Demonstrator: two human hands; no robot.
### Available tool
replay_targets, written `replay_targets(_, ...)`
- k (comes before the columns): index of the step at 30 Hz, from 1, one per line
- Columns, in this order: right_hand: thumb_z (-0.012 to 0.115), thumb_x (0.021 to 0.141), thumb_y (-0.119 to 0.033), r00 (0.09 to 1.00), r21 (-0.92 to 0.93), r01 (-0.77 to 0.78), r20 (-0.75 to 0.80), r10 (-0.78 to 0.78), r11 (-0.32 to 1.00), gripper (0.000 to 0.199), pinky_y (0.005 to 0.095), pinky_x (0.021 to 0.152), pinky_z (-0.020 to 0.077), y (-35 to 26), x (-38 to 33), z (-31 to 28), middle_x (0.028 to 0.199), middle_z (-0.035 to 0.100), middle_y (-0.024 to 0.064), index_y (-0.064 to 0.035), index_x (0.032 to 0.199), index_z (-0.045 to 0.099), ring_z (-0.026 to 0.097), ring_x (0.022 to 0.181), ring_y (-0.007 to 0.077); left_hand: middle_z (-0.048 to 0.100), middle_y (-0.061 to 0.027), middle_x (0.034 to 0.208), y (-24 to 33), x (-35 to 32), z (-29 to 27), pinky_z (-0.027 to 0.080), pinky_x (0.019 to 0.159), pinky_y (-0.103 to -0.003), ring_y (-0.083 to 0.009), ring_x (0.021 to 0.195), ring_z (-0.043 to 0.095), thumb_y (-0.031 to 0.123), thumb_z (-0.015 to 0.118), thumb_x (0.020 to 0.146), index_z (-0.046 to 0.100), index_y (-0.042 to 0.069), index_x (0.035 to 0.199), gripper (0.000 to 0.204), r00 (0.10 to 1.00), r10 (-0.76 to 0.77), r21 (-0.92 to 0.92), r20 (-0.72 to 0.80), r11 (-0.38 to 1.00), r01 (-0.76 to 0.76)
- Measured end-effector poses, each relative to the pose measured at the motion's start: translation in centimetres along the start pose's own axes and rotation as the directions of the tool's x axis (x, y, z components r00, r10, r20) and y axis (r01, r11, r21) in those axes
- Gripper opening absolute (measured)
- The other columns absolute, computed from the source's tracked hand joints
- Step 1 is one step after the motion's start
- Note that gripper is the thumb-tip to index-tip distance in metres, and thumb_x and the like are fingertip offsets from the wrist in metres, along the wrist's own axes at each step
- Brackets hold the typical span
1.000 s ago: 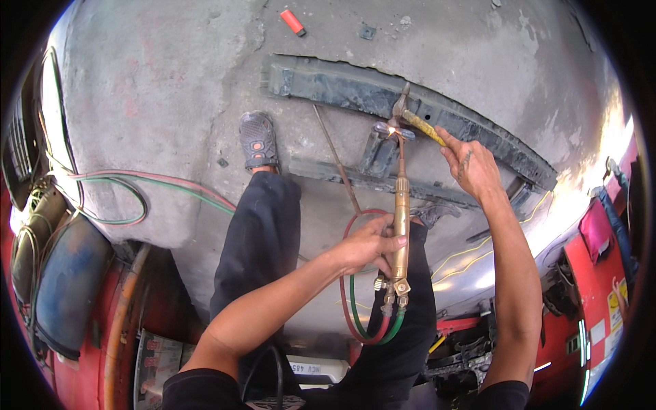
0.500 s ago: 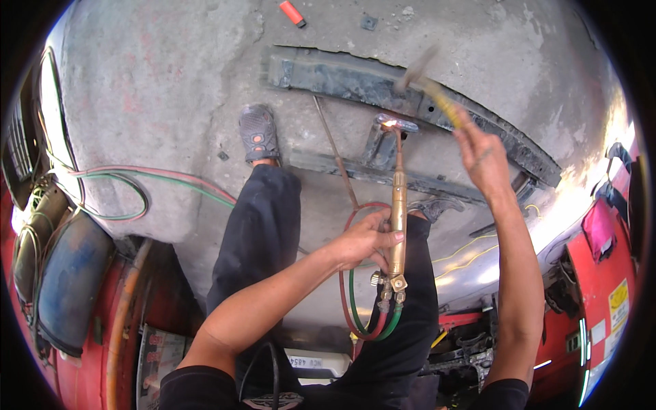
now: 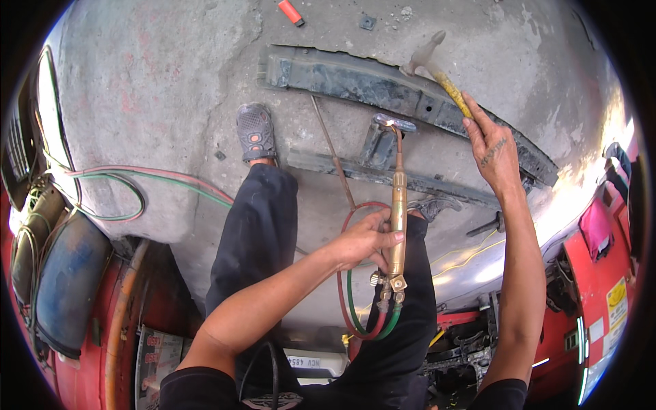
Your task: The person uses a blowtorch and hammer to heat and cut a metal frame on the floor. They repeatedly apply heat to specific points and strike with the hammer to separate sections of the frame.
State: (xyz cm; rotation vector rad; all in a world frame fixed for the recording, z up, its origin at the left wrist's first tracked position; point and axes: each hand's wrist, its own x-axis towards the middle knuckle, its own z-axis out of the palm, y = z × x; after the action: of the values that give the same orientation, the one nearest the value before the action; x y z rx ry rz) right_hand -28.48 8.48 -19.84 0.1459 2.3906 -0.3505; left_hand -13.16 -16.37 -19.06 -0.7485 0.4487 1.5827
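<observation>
- Head view: the hands are apart.
- The left hand wraps the torch; its tip meets a bright glow at the bracket.
- The right hand grips the hammer by its yellow handle.
- The bracket sits between the far beam and near beam.
- A red hose and green hose loop from the torch.

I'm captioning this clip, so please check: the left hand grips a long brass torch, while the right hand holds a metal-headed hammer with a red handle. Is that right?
Not quite: in the head view, the metal-headed hammer has a yellow handle, not a red one. The rest stands: the left hand grips the long brass torch, while the right hand holds the hammer.
</observation>
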Motion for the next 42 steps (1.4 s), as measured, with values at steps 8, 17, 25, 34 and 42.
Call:
replay_targets(8,0.059,0.100,-0.023,0.956,-0.302,0.166,0.282,-0.078,0.939,0.047,0.0494,0.080,0.0556,-0.3,0.1,2.2,0.087,0.071,0.0224,-0.0277,0.146,0.054,0.069,0.085,0.0416,0.060,-0.0145,0.105,0.3,0.2,0.2,0.066,0.064,-0.040,-0.0270,0.089,0.070,0.021,0.064,0.100,0.043,-0.001,0.137,0.048,1.000,-0.006,0.012,-0.014,1.000,0.006)
replay_targets(17,0.059,0.100,-0.025,0.998,0.041,0.059,-0.028,-0.058,0.997,0.047,0.0493,0.078,0.0539,-1.4,0.4,-0.1,0.087,0.071,0.0218,-0.0268,0.147,0.054,0.069,0.082,0.0403,0.060,-0.0149,0.105,0.2,-0.3,0.4,0.065,0.064,-0.040,-0.0278,0.089,0.070,0.020,0.064,0.100,0.042,-0.001,0.138,0.049,1.000,-0.003,-0.010,-0.016,1.000,0.003)
replay_targets(25,0.058,0.100,-0.026,0.961,-0.275,0.154,0.265,-0.079,0.949,0.044,0.0513,0.082,0.0549,-0.7,0.8,1.5,0.084,0.070,0.0223,-0.0256,0.145,0.056,0.069,0.084,0.0397,0.060,-0.0141,0.105,0.6,0.0,0.6,0.065,0.063,-0.039,-0.0282,0.090,0.071,0.020,0.063,0.100,0.040,0.000,0.140,0.050,1.000,0.005,0.017,-0.010,1.000,-0.005)
replay_targets(34,0.057,0.102,-0.026,0.998,-0.031,0.041,0.057,-0.039,0.999,0.045,0.0514,0.076,0.0543,0.2,-0.1,1.8,0.073,0.067,0.0226,-0.0255,0.146,0.055,0.069,0.074,0.0408,0.061,-0.0157,0.106,-0.2,0.3,0.3,0.065,0.062,-0.040,-0.0278,0.090,0.071,0.020,0.064,0.100,0.040,-0.002,0.136,0.048,1.000,-0.022,0.008,-0.001,1.000,0.022)
replay_targets(42,0.057,0.101,-0.025,0.969,-0.277,0.104,0.245,-0.034,0.955,0.044,0.0495,0.080,0.0554,1.6,0.0,0.2,0.086,0.071,0.0219,-0.0265,0.145,0.056,0.069,0.083,0.0413,0.061,-0.0151,0.104,-0.1,0.4,1.0,0.065,0.062,-0.039,-0.0273,0.087,0.071,0.020,0.064,0.100,0.041,-0.003,0.137,0.049,1.000,-0.014,0.016,0.000,1.000,0.014)
